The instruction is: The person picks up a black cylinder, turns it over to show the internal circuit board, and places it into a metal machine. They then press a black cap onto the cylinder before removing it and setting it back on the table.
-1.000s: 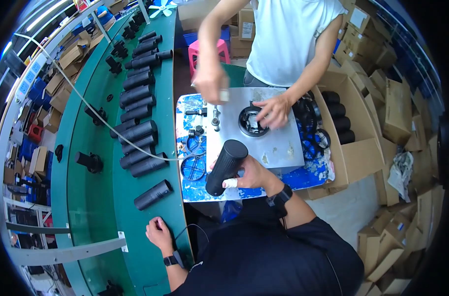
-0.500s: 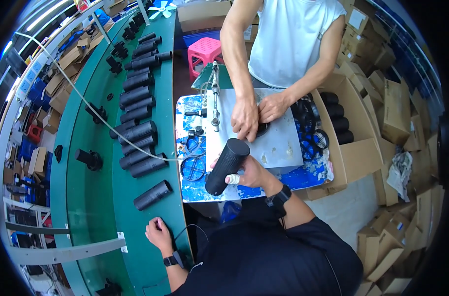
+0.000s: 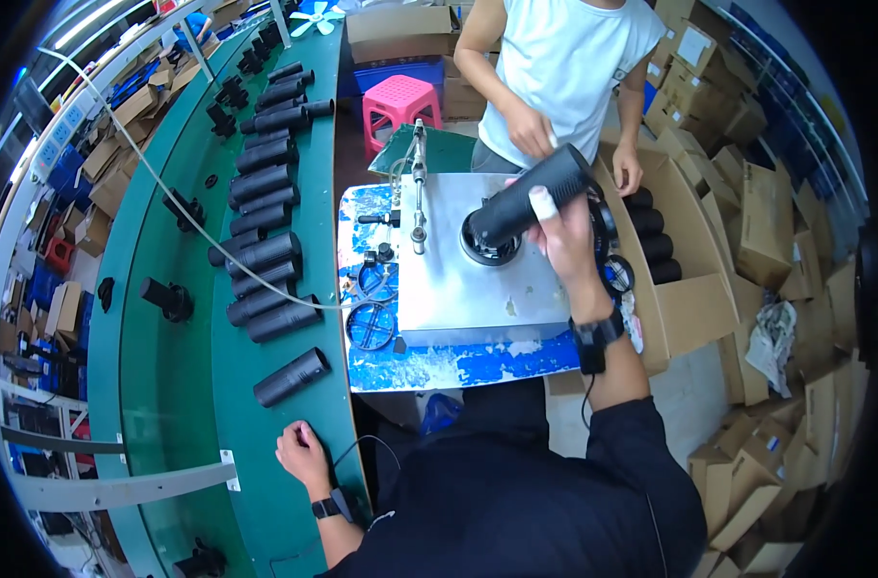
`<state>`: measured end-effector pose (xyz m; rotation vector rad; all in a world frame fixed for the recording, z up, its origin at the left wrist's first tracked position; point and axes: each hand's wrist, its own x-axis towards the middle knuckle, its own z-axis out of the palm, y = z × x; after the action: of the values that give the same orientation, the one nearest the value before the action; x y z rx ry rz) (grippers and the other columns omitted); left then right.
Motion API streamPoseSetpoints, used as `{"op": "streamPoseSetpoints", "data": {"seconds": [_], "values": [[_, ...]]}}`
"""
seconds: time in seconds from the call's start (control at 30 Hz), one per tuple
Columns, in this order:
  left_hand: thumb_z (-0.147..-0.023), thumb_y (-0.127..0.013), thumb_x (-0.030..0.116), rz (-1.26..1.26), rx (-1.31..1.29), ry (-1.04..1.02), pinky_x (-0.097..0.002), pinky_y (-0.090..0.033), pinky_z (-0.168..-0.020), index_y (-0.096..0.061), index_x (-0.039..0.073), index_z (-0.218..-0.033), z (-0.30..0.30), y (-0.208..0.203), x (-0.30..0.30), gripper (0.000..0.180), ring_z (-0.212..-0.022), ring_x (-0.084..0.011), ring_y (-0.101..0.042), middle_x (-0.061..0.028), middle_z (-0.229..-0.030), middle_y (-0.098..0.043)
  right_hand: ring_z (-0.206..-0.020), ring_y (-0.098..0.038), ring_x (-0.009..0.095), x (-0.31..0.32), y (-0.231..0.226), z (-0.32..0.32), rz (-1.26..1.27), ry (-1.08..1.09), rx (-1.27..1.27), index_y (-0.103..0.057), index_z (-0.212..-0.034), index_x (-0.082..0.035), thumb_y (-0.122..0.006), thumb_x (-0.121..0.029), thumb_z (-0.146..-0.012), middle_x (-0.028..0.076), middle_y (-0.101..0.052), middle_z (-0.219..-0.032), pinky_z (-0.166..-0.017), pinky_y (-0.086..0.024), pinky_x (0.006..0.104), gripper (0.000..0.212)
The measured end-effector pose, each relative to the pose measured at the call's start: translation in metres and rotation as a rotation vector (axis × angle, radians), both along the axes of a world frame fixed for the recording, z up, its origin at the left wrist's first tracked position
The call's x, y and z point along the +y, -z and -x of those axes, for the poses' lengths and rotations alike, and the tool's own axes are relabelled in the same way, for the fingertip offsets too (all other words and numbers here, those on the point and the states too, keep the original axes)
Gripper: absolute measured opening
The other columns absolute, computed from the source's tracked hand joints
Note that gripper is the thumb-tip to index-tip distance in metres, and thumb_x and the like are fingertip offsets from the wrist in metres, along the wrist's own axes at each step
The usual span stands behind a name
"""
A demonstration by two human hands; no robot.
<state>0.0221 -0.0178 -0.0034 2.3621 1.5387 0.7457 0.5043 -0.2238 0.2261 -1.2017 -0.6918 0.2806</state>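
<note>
My right hand is wrapped round a black ribbed cylinder, tilted over the metal block. A white cover sits on that thumb. Below the cylinder's lower end is a round black base on the block; whether they touch I cannot tell. My left hand rests on the green bench with its fingers curled in and nothing visible in them. Nearest to it lies a single black tube. A co-worker's hand is beyond the cylinder, the other hand beside the carton.
Several black tubes lie in a row along the bench. A lever clamp stands on the block's left, near black rings on the blue board. An open carton with black cylinders is at right; a pink stool stands behind.
My right hand has carried the cylinder up and right over the block. The co-worker's hands have drawn back from the block, leaving the round base in view. My left hand stays on the bench.
</note>
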Motion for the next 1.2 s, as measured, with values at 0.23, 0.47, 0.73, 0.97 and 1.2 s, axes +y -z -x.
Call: {"op": "streamPoseSetpoints", "data": {"seconds": [0.23,0.47,0.73,0.97,1.2], "values": [[-0.1,-0.071,0.023,-0.003,-0.026,0.023,-0.0434,-0.045,-0.082,-0.074,0.012,-0.099,-0.002,-0.001,0.001,0.011,-0.084,-0.0271,-0.063,-0.0055,-0.09,-0.071,-0.074,-0.064,0.01,0.007,0.063,-0.044,0.358,0.375,-0.412,-0.057,-0.131,0.0,-0.077,-0.029,-0.103,0.007,-0.073,-0.108,-0.063,-0.052,0.0261,0.045],[-0.1,-0.071,0.021,-0.009,-0.024,0.021,-0.0431,-0.045,-0.083,-0.074,0.012,-0.099,-0.003,-0.004,-0.002,0.01,-0.085,-0.0268,-0.063,-0.0051,-0.091,-0.071,-0.102,-0.072,0.037,0.019,0.032,-0.018,0.745,0.404,-0.562,-0.056,-0.134,0.001,-0.089,-0.045,-0.085,0.021,-0.073,-0.112,-0.089,-0.057,0.0457,0.075],[-0.1,-0.071,0.02,-0.014,-0.045,0.034,-0.0428,-0.045,-0.083,-0.074,0.011,-0.1,-0.003,-0.005,-0.002,0.01,-0.084,-0.0272,-0.063,-0.0059,-0.091,-0.071,-0.114,-0.071,0.045,0.017,0.048,-0.033,0.756,0.292,-0.616,-0.057,-0.137,-0.002,-0.093,-0.046,-0.076,0.025,-0.073,-0.121,-0.099,-0.056,0.0508,0.083],[-0.099,-0.071,0.009,0.089,-0.504,0.112,-0.041,-0.049,-0.081,-0.072,0.004,-0.101,-0.032,-0.036,-0.007,0.005,-0.082,-0.0292,-0.063,-0.0112,-0.091,-0.069,-0.106,-0.076,0.034,0.002,0.037,-0.059,0.718,-0.012,-0.635,-0.06,-0.138,0.0,-0.096,-0.038,-0.075,0.021,-0.076,-0.117,-0.099,-0.057,0.0442,0.082],[-0.1,-0.067,0.0,-0.135,-0.455,0.723,-0.0351,-0.053,-0.081,-0.069,-0.003,-0.105,-0.165,-0.15,0.025,0.006,-0.088,-0.0282,-0.066,-0.0146,-0.097,-0.067,-0.111,-0.074,0.035,0.01,0.035,-0.025,0.649,0.269,-0.536,-0.059,-0.137,0.007,-0.095,-0.038,-0.076,0.022,-0.076,-0.118,-0.103,-0.056,0.0438,0.083]]}}
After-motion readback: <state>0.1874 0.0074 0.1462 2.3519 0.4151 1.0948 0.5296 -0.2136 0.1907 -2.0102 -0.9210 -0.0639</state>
